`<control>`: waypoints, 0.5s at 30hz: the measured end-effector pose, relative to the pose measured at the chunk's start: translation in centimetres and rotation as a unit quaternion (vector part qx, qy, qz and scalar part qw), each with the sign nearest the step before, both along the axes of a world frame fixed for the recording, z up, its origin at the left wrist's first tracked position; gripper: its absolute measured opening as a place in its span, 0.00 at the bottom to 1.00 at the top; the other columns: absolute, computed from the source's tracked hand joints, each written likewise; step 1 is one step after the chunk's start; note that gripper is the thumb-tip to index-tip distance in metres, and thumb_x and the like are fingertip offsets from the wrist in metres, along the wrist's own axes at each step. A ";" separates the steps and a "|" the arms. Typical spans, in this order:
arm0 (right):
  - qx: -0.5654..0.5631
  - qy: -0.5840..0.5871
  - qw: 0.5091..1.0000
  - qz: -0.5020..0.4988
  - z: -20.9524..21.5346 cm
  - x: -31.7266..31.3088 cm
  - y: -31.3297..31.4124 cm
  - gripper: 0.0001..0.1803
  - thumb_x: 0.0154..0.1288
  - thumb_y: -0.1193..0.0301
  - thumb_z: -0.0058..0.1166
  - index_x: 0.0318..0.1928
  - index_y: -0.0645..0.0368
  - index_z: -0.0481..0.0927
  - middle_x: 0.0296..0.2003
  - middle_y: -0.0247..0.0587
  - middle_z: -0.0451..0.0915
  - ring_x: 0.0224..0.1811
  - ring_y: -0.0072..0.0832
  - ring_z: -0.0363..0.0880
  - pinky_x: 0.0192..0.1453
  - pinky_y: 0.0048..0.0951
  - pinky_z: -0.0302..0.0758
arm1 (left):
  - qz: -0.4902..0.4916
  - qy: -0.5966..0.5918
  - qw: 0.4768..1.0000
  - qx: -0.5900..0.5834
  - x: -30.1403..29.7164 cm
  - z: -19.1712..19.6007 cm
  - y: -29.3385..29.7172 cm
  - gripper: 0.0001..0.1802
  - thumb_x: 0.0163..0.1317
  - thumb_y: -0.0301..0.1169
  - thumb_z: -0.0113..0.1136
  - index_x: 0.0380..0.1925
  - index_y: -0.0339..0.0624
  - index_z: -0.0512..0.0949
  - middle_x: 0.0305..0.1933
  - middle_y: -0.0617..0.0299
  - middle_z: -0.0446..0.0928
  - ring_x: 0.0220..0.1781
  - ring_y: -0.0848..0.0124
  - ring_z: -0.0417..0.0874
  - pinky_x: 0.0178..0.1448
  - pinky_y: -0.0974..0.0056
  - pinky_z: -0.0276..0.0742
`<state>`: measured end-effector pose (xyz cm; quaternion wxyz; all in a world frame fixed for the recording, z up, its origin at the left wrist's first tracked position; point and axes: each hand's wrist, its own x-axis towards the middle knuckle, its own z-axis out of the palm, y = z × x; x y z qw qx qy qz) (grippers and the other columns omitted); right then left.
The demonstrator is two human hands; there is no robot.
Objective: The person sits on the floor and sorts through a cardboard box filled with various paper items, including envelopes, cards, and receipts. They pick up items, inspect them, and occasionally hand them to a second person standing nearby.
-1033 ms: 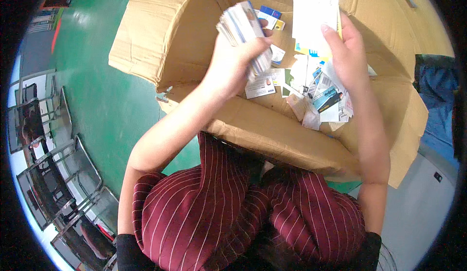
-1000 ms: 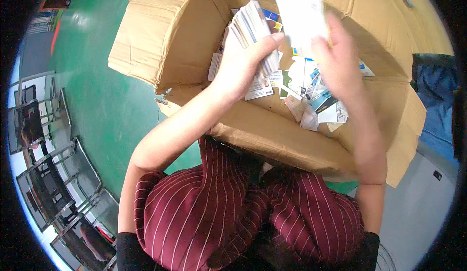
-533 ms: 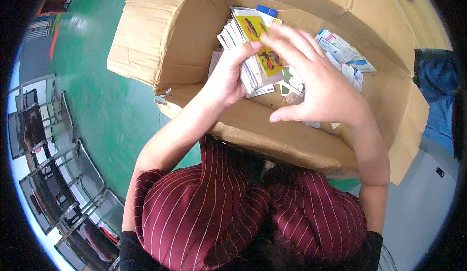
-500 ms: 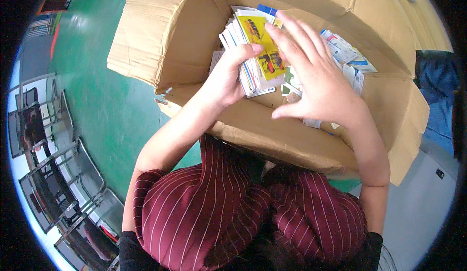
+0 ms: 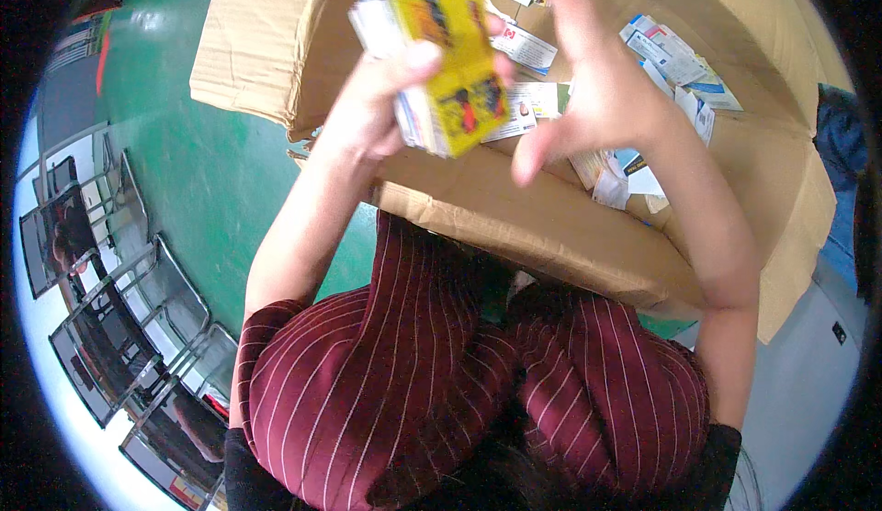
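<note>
The stack of cards [image 5: 441, 61] sits in the left hand [image 5: 377, 107], raised above the near wall of the open cardboard box [image 5: 551, 226], with the right hand [image 5: 588, 79] just to its right. Loose cards [image 5: 671, 61] lie inside the box, behind and right of the hands. Metal racks [image 5: 119, 327] stand on the floor [image 5: 211, 171] to the left, well apart from the box.
</note>
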<state>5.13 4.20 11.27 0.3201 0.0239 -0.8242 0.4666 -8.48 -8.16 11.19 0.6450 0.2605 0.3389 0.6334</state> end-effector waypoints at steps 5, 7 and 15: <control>-0.200 -0.306 0.921 -0.134 -11.8 1.5 0.8 0.29 0.46 0.60 0.59 0.46 0.61 0.66 0.45 0.45 0.68 0.49 0.32 0.66 0.51 0.32 0.64 | 0.097 0.060 0.993 -0.006 -2.7 1.5 -0.6 0.35 0.47 0.47 0.56 0.52 0.40 0.58 0.50 0.51 0.65 0.47 0.58 0.71 0.49 0.51 0.70; -0.046 -0.398 0.909 -0.115 -15.0 2.2 -1.2 0.26 0.42 0.62 0.61 0.42 0.61 0.70 0.40 0.44 0.70 0.46 0.34 0.68 0.47 0.33 0.66 | 0.127 0.025 0.991 -0.022 -3.0 1.7 -1.4 0.33 0.48 0.46 0.53 0.51 0.39 0.59 0.49 0.51 0.65 0.47 0.58 0.71 0.50 0.52 0.69; 0.215 -0.501 0.837 -0.040 -17.0 1.5 -2.7 0.23 0.43 0.67 0.59 0.41 0.61 0.70 0.38 0.45 0.72 0.45 0.37 0.69 0.48 0.37 0.65 | 0.127 -0.169 0.977 -0.015 -3.9 -0.2 -2.7 0.29 0.50 0.45 0.50 0.48 0.38 0.61 0.47 0.51 0.66 0.43 0.60 0.71 0.48 0.54 0.69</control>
